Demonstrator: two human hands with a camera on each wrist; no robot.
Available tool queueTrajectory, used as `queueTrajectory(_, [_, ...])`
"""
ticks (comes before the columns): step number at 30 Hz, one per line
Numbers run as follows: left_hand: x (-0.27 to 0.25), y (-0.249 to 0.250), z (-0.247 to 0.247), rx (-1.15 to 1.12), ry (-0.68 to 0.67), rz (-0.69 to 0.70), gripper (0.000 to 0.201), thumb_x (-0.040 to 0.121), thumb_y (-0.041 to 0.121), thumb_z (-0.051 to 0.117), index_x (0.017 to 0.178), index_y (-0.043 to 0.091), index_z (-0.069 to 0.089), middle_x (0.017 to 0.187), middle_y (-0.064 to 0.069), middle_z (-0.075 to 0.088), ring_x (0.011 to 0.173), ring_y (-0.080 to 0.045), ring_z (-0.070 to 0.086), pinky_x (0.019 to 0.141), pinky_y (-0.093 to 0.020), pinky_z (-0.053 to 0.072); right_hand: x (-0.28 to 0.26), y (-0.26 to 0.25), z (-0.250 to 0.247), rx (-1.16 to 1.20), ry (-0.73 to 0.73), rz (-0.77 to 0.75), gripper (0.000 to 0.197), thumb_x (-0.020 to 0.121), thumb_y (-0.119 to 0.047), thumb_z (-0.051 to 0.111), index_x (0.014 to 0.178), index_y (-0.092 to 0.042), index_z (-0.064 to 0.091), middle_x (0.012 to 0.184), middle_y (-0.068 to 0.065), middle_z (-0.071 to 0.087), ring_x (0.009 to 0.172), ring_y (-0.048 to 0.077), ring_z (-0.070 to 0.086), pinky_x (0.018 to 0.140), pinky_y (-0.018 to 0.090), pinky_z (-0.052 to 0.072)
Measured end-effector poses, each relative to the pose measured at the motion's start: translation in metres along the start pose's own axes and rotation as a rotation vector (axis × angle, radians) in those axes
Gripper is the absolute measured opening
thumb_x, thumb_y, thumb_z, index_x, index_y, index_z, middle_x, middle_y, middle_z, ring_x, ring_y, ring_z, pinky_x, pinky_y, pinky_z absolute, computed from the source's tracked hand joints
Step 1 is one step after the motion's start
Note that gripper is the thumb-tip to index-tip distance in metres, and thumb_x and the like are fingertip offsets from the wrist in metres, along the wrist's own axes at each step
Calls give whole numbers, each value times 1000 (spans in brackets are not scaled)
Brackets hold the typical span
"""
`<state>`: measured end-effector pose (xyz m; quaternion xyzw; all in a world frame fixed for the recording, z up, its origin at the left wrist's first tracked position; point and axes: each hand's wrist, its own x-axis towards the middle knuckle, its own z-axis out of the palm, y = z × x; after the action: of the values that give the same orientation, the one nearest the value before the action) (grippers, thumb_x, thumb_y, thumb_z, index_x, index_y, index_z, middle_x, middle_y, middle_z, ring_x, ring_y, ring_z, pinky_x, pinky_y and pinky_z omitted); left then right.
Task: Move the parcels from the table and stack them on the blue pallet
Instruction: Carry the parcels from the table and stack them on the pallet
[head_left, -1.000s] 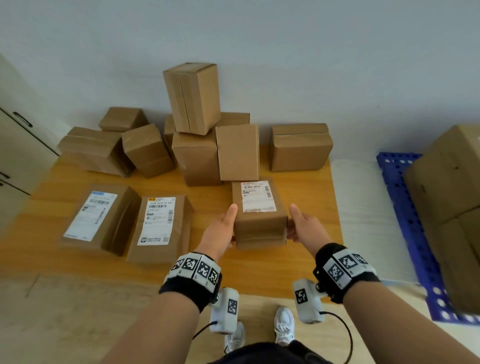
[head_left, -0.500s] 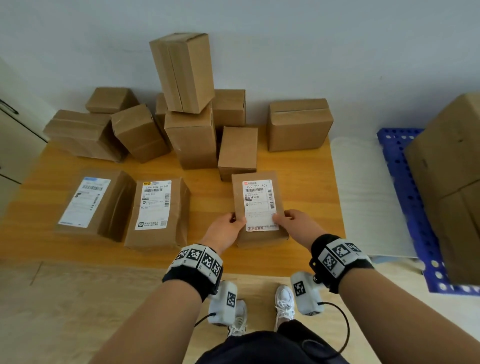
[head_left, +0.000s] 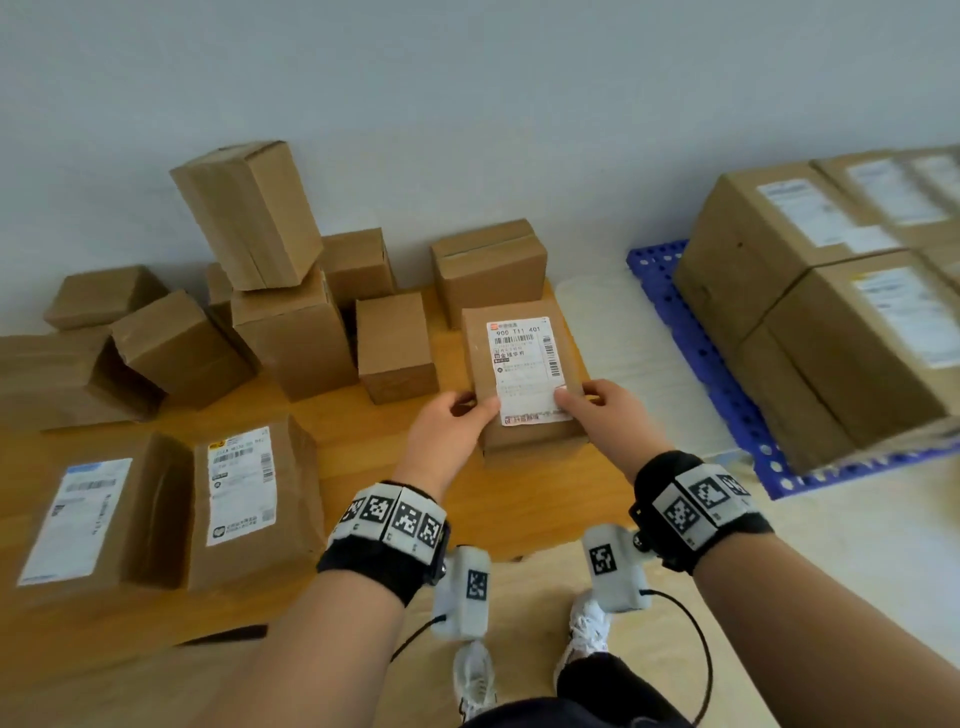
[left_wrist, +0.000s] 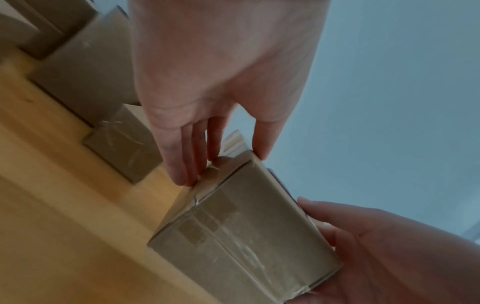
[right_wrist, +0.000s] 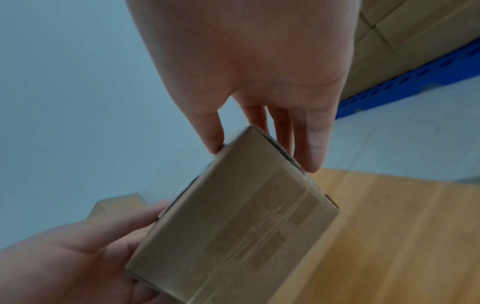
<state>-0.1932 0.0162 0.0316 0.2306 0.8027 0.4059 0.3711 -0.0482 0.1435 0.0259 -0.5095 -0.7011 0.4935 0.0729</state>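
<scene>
Labelled parcel (head_left: 524, 374) lifted clear above the right end of the wooden table (head_left: 363, 441), clasped from both sides: left hand (head_left: 449, 431) with thumb on top and fingers down the left face, right hand (head_left: 605, 415) mirroring on the right, probably to keep it level for carrying. Blue pallet (head_left: 727, 384) off to the right, already bearing stacked boxes (head_left: 810, 322). More parcels (head_left: 291, 322) heaped at the table's back against the wall.
</scene>
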Motion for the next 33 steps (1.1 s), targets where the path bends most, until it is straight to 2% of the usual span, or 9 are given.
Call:
queueTrajectory(2, [0,20,9,-30,-2,52,33,91,49,62,116,29,58,113,10,65,103,-13,62,95,-38,53,-6,-3,-21,36,59,-25,52,93,-49,57,134,-17,55,114,-3,66,100,14,63,83,29,51])
queueTrajectory(7, [-7,73,40,-80,-4,146,27,89,52,62,109,36,54,108,15,62,104,-10,61,96,-39,52,-15,-7,-82,82,133,-118,43,95,-49,54,127,-21,60,112,-6,68,96,9,63,74,24,48])
queueTrajectory(10, [-12,107,65,-99,15,199,40,89,53,61,121,30,56,111,14,62,105,-9,60,95,-38,53,-18,-5,-124,102,160,-171,41,94,-51,54,124,-23,62,109,-9,69,94,6,64,73,23,49])
queueTrajectory(14, [-18,154,109,-147,64,252,45,92,52,57,126,24,58,111,12,64,103,-9,61,93,-36,53,-16,2,-188,147,194,-214,44,92,-54,57,124,-25,62,109,-11,70,96,9,66,88,34,55])
queueTrajectory(19, [-25,204,175,-217,55,308,39,98,52,46,120,25,64,106,10,69,97,-7,64,85,-30,53,-10,20,-268,111,201,-279,44,94,-53,54,128,-25,60,112,-11,68,94,2,63,70,17,46])
queueTrajectory(22, [-27,226,206,-235,47,336,38,99,52,44,123,29,62,107,12,69,98,-7,63,84,-28,52,-2,29,-308,100,203,-296,45,93,-55,54,127,-26,59,113,-11,68,95,5,64,75,20,49])
queueTrajectory(25, [-23,245,227,-244,50,360,38,98,51,46,128,30,59,111,12,67,99,-3,62,84,-25,52,8,31,-335,87,214,-305,44,93,-55,53,126,-26,58,109,-12,68,88,4,63,66,18,46])
queueTrajectory(30, [-2,277,255,-268,47,358,38,95,52,52,125,28,54,112,12,63,99,0,60,77,-20,51,39,30,-369,118,222,-298,48,93,-54,54,130,-23,58,110,-9,68,95,10,65,83,29,54])
queueTrajectory(33, [21,289,265,-264,36,347,43,93,55,53,127,27,55,116,11,63,103,-4,60,87,-29,53,64,26,-384,121,226,-280,46,94,-53,53,128,-23,59,107,-10,68,95,9,65,86,31,55])
